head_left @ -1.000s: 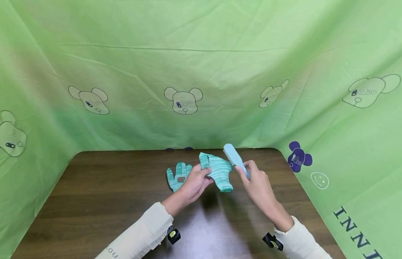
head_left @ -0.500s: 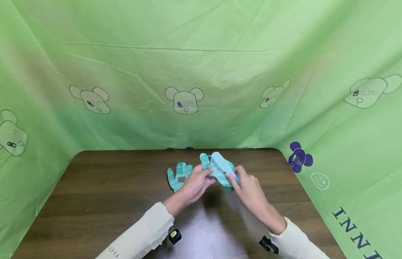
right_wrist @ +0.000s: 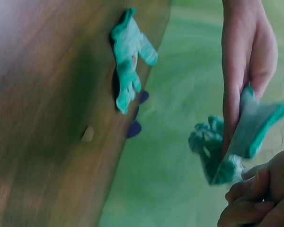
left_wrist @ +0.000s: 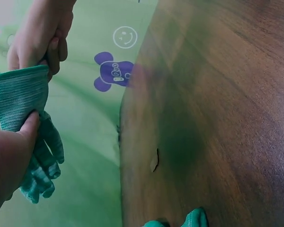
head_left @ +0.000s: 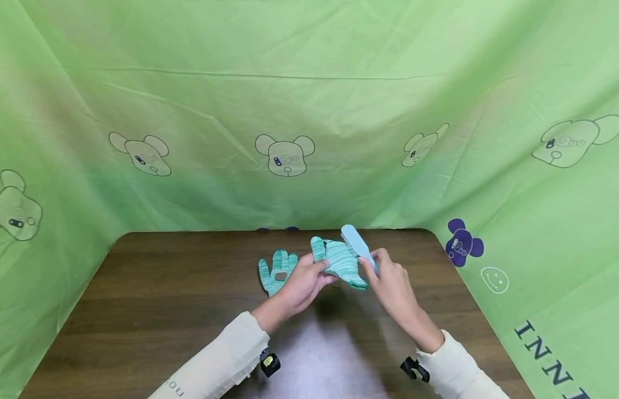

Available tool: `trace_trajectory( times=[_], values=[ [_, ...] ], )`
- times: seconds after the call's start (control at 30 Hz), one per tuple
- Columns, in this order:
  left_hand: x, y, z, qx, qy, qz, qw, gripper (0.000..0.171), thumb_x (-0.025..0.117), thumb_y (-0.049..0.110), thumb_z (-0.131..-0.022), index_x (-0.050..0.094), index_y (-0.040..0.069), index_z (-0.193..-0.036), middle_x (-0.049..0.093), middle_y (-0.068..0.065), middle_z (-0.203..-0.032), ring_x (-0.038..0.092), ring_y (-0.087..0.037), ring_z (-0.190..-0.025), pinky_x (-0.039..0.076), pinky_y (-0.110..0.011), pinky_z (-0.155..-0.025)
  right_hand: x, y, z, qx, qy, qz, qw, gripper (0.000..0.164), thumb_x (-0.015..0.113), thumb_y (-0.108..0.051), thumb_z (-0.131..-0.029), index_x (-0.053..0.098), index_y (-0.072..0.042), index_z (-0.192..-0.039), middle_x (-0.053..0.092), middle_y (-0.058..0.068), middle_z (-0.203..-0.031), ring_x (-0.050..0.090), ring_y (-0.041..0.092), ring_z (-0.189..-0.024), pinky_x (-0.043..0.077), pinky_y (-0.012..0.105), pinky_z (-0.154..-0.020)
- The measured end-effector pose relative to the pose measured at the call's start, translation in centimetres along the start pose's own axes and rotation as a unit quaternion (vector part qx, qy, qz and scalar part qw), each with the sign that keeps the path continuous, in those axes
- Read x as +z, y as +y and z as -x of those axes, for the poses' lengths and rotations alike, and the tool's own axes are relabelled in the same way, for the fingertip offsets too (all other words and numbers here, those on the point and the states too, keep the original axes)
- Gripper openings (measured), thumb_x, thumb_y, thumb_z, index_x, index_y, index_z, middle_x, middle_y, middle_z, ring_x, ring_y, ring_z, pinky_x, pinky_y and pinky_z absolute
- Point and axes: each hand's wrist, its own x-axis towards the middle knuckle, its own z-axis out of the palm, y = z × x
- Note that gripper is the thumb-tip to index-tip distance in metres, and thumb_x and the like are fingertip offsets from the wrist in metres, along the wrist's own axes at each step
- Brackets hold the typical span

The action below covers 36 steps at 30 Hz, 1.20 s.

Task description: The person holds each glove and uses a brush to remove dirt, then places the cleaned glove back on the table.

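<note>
My left hand [head_left: 303,282] holds a green striped knit glove [head_left: 343,260] above the table, thumb on top, the cuff toward the right. In the left wrist view its ribbed cuff [left_wrist: 21,92] and dangling fingers show. My right hand [head_left: 395,288] grips a light blue bristle brush [head_left: 356,242] by the handle, bristles facing the glove at its upper right edge; whether they touch I cannot tell. A second matching glove [head_left: 276,281] lies on the table behind the left hand, an oval brown spot on it. In the right wrist view the brush is mostly hidden behind the fingers.
The brown wooden table [head_left: 179,310] ends at a green cloth [head_left: 214,194] hanging behind and at both sides. A small pale scrap [left_wrist: 154,161] lies on the tabletop in the left wrist view.
The brush swept left across the glove half a second ago and is now back at the right, close to the glove. The held glove's cuff has swung slightly right; the second glove stays put.
</note>
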Motion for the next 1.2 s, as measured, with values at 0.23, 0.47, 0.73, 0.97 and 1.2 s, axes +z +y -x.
trace_trajectory(
  times=[0.23,0.47,0.73,0.97,1.2],
  values=[
    [-0.8,0.2,-0.2,0.007,0.027,0.000,0.9996,0.019,0.032,0.002,-0.107,0.044,-0.004,-0.120,0.055,-0.005,-0.109,0.060,-0.013,-0.102,0.053,-0.033,-0.097,-0.9,1.2,-0.8,0.017,0.012,-0.015,1.000,0.035,0.059,-0.034,-0.104,0.059,0.000,-0.115,0.052,0.005,-0.065,0.046,0.019,-0.055,0.041,0.032,-0.051],
    [-0.4,0.4,-0.2,0.011,0.003,0.005,0.9999,0.037,0.029,0.003,-0.108,0.041,-0.013,-0.139,0.055,-0.019,-0.137,0.057,-0.023,-0.126,0.050,-0.040,-0.111,-0.4,-1.0,0.6,-0.074,-0.040,-0.052,0.995,0.024,0.067,-0.027,-0.100,0.061,-0.006,-0.109,0.067,0.002,-0.072,0.048,0.007,-0.057,0.043,0.024,-0.051],
    [0.0,0.2,-0.1,0.004,-0.007,0.010,0.9999,0.044,0.029,0.003,-0.109,0.035,-0.010,-0.150,0.042,-0.028,-0.156,0.043,-0.036,-0.145,0.041,-0.048,-0.118,0.2,-1.4,1.2,-0.097,-0.011,-0.015,0.995,0.018,0.071,-0.020,-0.097,0.061,-0.007,-0.104,0.070,0.003,-0.074,0.050,0.008,-0.059,0.046,0.027,-0.056],
    [0.1,0.2,0.0,0.003,-0.024,0.001,0.9997,0.046,0.028,0.002,-0.109,0.031,-0.008,-0.154,0.038,-0.025,-0.160,0.040,-0.037,-0.147,0.040,-0.051,-0.118,-0.2,-0.8,0.7,-0.063,-0.009,0.001,0.998,0.021,0.068,-0.023,-0.099,0.061,-0.004,-0.107,0.057,0.001,-0.063,0.042,0.012,-0.054,0.036,0.025,-0.048],
    [0.4,0.1,-0.1,0.003,-0.020,0.001,0.9998,0.044,0.030,0.003,-0.110,0.036,-0.009,-0.152,0.043,-0.026,-0.156,0.047,-0.034,-0.143,0.042,-0.050,-0.117,-0.7,-0.1,0.2,-0.026,-0.018,0.002,0.999,0.029,0.064,-0.029,-0.102,0.060,-0.003,-0.112,0.043,-0.002,-0.060,0.040,0.014,-0.054,0.035,0.028,-0.050]
  ],
)
